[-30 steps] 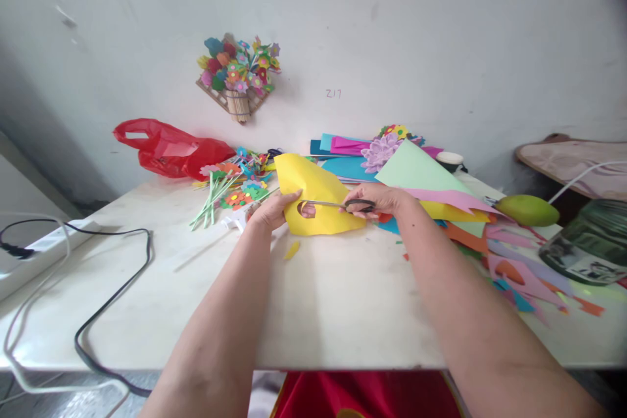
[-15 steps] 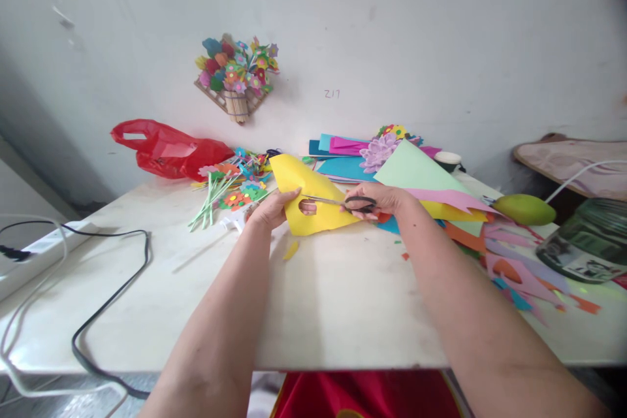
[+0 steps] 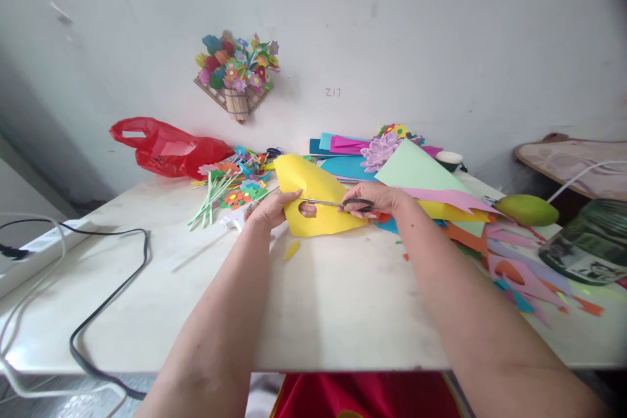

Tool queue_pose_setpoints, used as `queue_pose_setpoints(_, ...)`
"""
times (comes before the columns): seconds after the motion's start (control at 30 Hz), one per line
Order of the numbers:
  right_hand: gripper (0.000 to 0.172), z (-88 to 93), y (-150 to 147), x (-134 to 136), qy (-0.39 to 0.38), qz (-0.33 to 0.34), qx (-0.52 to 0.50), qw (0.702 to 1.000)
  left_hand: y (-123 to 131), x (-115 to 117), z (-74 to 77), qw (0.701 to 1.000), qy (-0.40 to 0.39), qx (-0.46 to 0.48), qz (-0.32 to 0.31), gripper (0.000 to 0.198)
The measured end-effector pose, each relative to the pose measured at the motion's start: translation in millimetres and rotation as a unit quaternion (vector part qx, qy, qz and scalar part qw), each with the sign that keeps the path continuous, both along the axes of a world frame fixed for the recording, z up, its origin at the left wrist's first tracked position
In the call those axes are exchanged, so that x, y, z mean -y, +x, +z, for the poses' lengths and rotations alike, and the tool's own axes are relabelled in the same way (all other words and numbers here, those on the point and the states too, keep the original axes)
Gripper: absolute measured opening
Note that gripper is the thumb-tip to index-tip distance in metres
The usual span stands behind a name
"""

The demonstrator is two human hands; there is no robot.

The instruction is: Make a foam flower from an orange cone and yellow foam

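Note:
My left hand point(image 3: 272, 209) pinches the left edge of a yellow foam sheet point(image 3: 313, 183) held over the white table point(image 3: 318, 300). A round hole is cut in the sheet, and a fingertip shows through it. My right hand point(image 3: 377, 200) grips black-handled scissors point(image 3: 343, 204), whose blades lie across the sheet and point left toward the hole. A small yellow scrap point(image 3: 292, 249) lies on the table just below the sheet.
Coloured foam sheets point(image 3: 416, 173) and offcuts point(image 3: 519, 274) pile up on the right, beside a green mango point(image 3: 528, 209) and a dark glass jar point(image 3: 588, 245). Foam flowers and green sticks point(image 3: 225, 192) and a red plastic bag point(image 3: 166, 149) lie at the back left. A black cable point(image 3: 108, 300) crosses the left side.
The scissors have worked slightly along the yellow sheet, and the sheet has shifted a little in my hands. Nothing else has moved.

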State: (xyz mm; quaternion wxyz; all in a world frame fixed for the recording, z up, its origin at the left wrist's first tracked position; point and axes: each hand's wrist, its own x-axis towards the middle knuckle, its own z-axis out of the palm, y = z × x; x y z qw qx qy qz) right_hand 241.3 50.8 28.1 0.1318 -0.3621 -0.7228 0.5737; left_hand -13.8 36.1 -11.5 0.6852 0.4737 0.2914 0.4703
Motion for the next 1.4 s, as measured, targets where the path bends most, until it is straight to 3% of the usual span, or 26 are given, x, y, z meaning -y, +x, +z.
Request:
queue_pose_setpoints(0.53, 0.022, 0.0, -2.5, 0.7, 0.023, -0.002, 0.007, 1.000, -1.0, -0.2, 2.6, 1.000, 0.004, 0.008, -0.020, 0.036)
queue_pose_setpoints(0.77, 0.022, 1.4, -3.7, 3.1, 0.022, -0.011, 0.004, 1.000, -1.5, -3.1, 0.8, 0.998, -0.001, -0.003, -0.056, 0.032)
queue_pose_setpoints(1.03, 0.022, -0.4, -3.3, 2.1, 0.015, -0.007, -0.002, 1.000, 0.0, -2.0, 3.5, 0.999, -0.012, 0.000, -0.033, 0.034)
queue_pose_setpoints(1.4, 0.021, 0.3, -1.5, 3.2, 0.005, 0.002, -0.001, 1.000, 0.7, -0.7, 6.6, 0.998, -0.024, 0.000, -0.051, 0.033)
